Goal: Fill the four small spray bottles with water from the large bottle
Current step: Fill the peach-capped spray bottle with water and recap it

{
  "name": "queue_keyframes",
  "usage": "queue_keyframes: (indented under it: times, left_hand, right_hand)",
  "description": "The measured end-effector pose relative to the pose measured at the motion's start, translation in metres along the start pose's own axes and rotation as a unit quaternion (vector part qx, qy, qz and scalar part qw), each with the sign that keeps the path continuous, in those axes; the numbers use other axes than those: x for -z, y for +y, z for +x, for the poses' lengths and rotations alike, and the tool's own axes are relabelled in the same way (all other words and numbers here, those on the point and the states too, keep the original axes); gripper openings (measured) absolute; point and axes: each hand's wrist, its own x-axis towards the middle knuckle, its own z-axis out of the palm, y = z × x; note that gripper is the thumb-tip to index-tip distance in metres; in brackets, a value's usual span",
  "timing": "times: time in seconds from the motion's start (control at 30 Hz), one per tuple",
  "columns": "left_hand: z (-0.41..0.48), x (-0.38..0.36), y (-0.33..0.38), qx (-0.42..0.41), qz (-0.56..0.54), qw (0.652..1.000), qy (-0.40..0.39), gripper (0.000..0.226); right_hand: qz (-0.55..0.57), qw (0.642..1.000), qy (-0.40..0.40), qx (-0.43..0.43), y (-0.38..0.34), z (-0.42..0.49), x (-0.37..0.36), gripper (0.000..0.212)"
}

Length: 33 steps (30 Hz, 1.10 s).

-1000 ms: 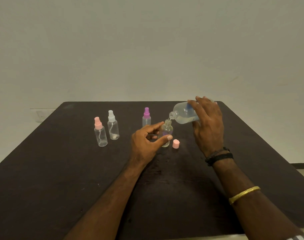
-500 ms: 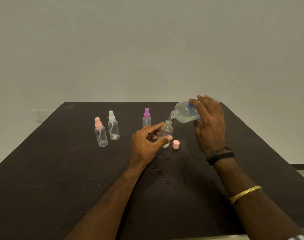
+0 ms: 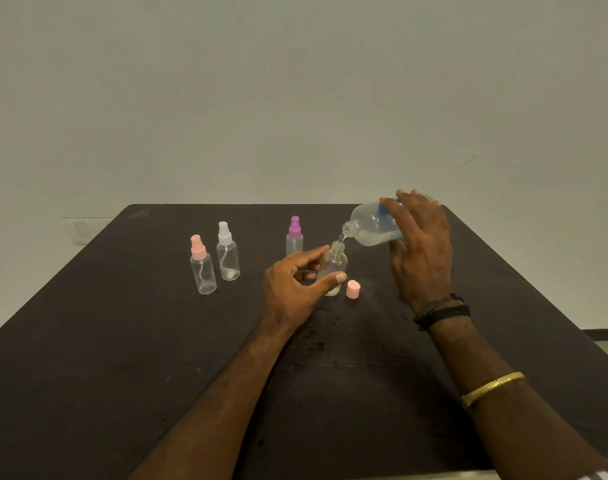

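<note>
Water is being poured from the big bottle (image 3: 373,227), gripped by the right hand (image 3: 421,249), into the open bottle (image 3: 333,268) pinched by the left hand (image 3: 294,289); next, capping with the sprayer (image 3: 353,289) at its 3 o'clock.

Black bead bracelets (image 3: 441,310) on right wrist; gold bangle (image 3: 491,388) up forearm.

Dark table (image 3: 122,358), matte, worn patch near centre. On it, all upright: pink-capped spray bottle (image 3: 203,265) far left, white-capped bottle (image 3: 228,251) just beside it, purple-capped bottle (image 3: 294,236) further right, open uncapped bottle (image 3: 334,270) near centre. Loose pink cap (image 3: 353,289) just right of the uncapped one.
</note>
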Motion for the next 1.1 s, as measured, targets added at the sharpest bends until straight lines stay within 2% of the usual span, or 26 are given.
queue_keyframes:
  times: [1.1]
  left_hand:
    - [-0.0013,0.0015,0.0038,-0.005,-0.002,1.0,0.002,0.056]
  right_hand:
    - [0.007,1.0,0.001,0.001,0.0019,-0.001,-0.001,0.07]
